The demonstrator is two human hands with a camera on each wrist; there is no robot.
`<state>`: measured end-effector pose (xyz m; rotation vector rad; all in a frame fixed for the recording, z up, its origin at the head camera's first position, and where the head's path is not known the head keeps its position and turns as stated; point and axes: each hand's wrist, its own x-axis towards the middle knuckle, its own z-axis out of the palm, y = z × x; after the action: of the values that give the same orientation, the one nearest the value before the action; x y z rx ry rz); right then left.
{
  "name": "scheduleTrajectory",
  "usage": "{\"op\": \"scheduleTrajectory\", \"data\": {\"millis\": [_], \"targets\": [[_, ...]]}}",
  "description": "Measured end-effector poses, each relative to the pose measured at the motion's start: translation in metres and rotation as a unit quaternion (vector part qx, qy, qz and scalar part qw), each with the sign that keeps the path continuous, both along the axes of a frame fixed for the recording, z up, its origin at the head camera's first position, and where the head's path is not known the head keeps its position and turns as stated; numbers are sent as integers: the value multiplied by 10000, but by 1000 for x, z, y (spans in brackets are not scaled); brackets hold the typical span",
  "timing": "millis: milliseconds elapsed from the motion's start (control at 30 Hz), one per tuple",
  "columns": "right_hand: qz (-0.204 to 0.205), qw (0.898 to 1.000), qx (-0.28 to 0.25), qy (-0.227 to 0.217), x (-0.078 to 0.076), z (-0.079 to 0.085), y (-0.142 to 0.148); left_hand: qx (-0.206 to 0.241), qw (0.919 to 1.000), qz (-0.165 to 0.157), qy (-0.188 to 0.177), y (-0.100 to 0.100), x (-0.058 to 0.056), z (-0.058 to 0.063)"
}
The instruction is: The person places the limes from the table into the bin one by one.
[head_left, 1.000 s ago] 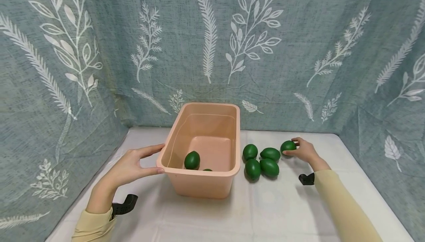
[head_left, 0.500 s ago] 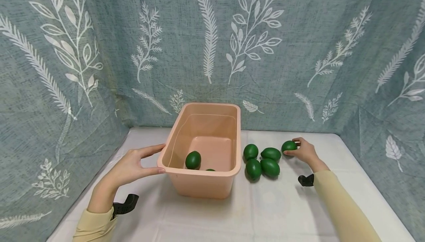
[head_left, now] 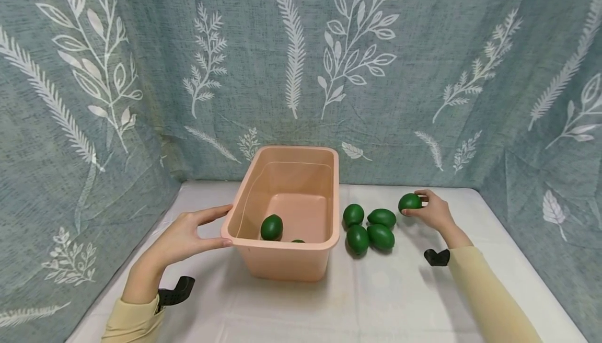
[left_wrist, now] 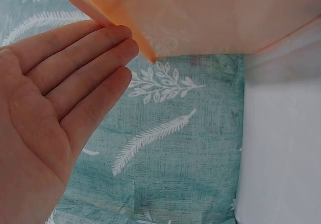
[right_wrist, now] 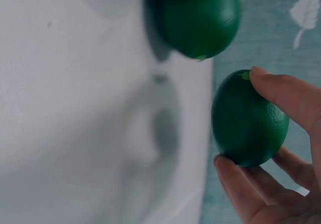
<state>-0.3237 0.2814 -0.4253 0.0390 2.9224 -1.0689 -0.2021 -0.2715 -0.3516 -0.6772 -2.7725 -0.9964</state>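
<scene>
My right hand [head_left: 431, 211] pinches a dark green lime [head_left: 410, 204] between thumb and fingers, at the right side of the table. In the right wrist view the thumb presses the stem end of this lime [right_wrist: 249, 118] while the fingertips support its opposite end. My left hand [head_left: 188, 236] is at the left wall of a peach plastic bin [head_left: 287, 245], thumb and forefinger spread and touching near its rim. Seen from the left wrist, the fingers [left_wrist: 95, 76] lie straight against the bin's outside. One lime [head_left: 271, 227] shows inside the bin, and another [head_left: 297, 241] is mostly hidden behind the front rim.
Several more limes [head_left: 381, 236] lie grouped on the white tablecloth [head_left: 395, 296], between the bin and my right hand. Grey-green curtains [head_left: 235, 71] with white leaf prints enclose the back and sides.
My right hand has raised the lime slightly off the cloth, where it lay in the earlier frames. The left hand and the bin have stayed in place.
</scene>
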Motion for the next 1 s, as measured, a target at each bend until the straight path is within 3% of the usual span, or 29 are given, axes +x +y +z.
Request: {"op": "scheduleTrajectory", "data": {"millis": [667,1000], "targets": [[260,9985,-28,491,26,67,-31,51,10000,-17,-43,1,1,-2],[577,9970,-222,463,35,104,-61,75,9999,-46,-84,0,0,-2]]}}
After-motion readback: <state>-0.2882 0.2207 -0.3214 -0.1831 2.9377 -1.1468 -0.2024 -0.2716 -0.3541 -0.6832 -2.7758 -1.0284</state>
